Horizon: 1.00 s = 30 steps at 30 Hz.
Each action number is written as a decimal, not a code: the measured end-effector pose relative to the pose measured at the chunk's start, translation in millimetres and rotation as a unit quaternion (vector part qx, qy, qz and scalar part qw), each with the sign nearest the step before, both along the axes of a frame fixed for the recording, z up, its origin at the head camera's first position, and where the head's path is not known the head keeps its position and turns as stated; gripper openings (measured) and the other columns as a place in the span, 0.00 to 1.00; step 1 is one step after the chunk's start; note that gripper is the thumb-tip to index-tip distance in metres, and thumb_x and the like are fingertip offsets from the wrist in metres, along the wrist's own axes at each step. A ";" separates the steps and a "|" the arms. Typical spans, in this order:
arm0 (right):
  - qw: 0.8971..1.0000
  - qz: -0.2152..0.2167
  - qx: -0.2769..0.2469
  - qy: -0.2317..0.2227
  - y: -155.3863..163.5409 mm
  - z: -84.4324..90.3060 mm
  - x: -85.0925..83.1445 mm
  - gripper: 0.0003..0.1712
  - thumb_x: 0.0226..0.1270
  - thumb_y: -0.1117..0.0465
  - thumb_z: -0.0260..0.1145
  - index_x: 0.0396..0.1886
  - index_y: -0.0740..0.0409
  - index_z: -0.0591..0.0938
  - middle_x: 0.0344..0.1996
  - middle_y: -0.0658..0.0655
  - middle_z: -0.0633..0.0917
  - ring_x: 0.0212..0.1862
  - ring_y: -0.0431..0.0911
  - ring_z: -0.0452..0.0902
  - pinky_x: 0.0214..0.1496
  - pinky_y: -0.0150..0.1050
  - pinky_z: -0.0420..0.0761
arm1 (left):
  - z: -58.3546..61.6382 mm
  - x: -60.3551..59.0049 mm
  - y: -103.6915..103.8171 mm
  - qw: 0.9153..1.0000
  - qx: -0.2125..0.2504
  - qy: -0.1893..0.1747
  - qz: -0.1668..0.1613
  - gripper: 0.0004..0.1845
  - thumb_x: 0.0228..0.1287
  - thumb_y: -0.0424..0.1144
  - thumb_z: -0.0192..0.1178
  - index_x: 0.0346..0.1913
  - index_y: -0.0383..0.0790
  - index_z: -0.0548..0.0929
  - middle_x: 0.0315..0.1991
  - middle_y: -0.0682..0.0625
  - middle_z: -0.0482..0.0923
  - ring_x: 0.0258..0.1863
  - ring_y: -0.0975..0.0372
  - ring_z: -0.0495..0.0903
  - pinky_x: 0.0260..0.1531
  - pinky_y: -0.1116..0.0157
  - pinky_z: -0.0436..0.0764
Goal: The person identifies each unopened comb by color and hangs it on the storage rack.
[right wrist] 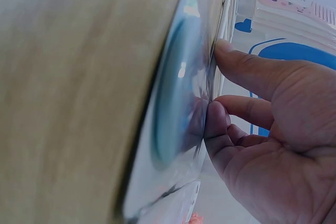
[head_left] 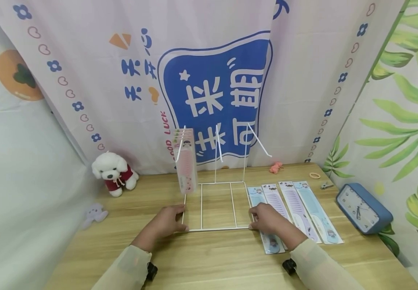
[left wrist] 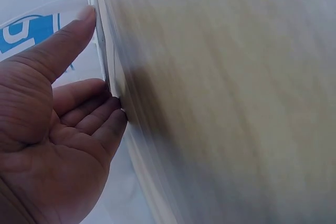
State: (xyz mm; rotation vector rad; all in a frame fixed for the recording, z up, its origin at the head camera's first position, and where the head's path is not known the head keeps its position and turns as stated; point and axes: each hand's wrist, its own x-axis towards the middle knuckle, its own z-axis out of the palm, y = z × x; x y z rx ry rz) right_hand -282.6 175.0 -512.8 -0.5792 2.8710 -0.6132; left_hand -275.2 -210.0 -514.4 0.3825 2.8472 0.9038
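A white wire display rack [head_left: 216, 229] stands on the wooden table, its flat base toward me and three prongs jutting from the upright back. Several pink comb packs [head_left: 187, 169] hang stacked on the left prong; the middle and right prongs are bare. My left hand [head_left: 167, 220] holds the base's left front corner, thumb at the front and fingers along the side. At the right front corner my right hand [head_left: 267, 219] grips likewise, over the nearest flat comb packs. Both wrist views show thumb and curled fingertips at the rack's edge, a blue comb pack [right wrist: 176, 93] beside the right fingers.
Several blue and purple comb packs [head_left: 315, 213] lie in a row right of the rack. Beyond them sit a blue clock [head_left: 363, 207], a clip [head_left: 326, 185] and a hair tie [head_left: 315, 176]. A plush dog [head_left: 112, 173] and purple toy [head_left: 94, 214] are at left; a curtain hangs behind.
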 end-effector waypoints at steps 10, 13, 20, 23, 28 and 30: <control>1.000 -0.001 -0.006 -0.003 -1.2 2.1 1.4 0.25 0.67 0.57 0.82 0.24 0.54 0.71 0.20 0.48 0.67 0.25 0.42 0.63 0.30 0.35 0.62 | 0.7 1.4 -1.1 1.000 -0.021 -0.006 0.005 0.43 0.57 0.41 0.85 0.73 0.30 0.80 0.78 0.39 0.75 0.80 0.41 0.71 0.81 0.43 0.69; 1.000 -0.003 -0.010 -0.008 -1.4 2.4 1.9 0.25 0.67 0.57 0.82 0.24 0.55 0.72 0.20 0.48 0.66 0.25 0.42 0.63 0.30 0.34 0.62 | 1.6 2.7 -1.1 1.000 -0.024 -0.007 0.004 0.42 0.57 0.41 0.85 0.73 0.29 0.80 0.78 0.38 0.75 0.80 0.40 0.70 0.81 0.42 0.69; 1.000 -0.007 -0.020 -0.004 -0.4 1.4 3.6 0.24 0.65 0.58 0.83 0.25 0.58 0.74 0.20 0.48 0.68 0.25 0.42 0.63 0.30 0.34 0.62 | 0.8 5.3 -0.7 1.000 -0.020 -0.009 0.014 0.42 0.56 0.42 0.85 0.73 0.32 0.81 0.76 0.37 0.77 0.79 0.40 0.71 0.81 0.41 0.69; 1.000 -0.012 -0.022 -0.005 0.0 -0.1 3.4 0.24 0.65 0.58 0.83 0.25 0.58 0.74 0.21 0.48 0.68 0.25 0.42 0.63 0.30 0.35 0.62 | -0.6 4.8 -1.6 1.000 -0.018 -0.005 0.015 0.42 0.55 0.42 0.86 0.72 0.33 0.82 0.76 0.38 0.77 0.79 0.40 0.71 0.81 0.41 0.69; 1.000 -0.013 -0.022 -0.001 -0.7 -1.6 2.4 0.25 0.63 0.58 0.84 0.25 0.58 0.74 0.21 0.49 0.69 0.26 0.43 0.64 0.31 0.36 0.62 | -1.9 3.8 -3.3 1.000 -0.012 -0.002 0.016 0.42 0.53 0.42 0.87 0.71 0.32 0.83 0.74 0.38 0.79 0.78 0.40 0.73 0.80 0.42 0.70; 1.000 -0.014 -0.019 0.001 -0.8 -2.3 1.7 0.24 0.62 0.58 0.85 0.25 0.58 0.75 0.22 0.49 0.69 0.27 0.43 0.64 0.32 0.36 0.63 | -2.2 3.6 -3.8 1.000 -0.011 -0.003 0.017 0.43 0.53 0.42 0.87 0.71 0.32 0.82 0.74 0.37 0.79 0.78 0.40 0.73 0.80 0.42 0.70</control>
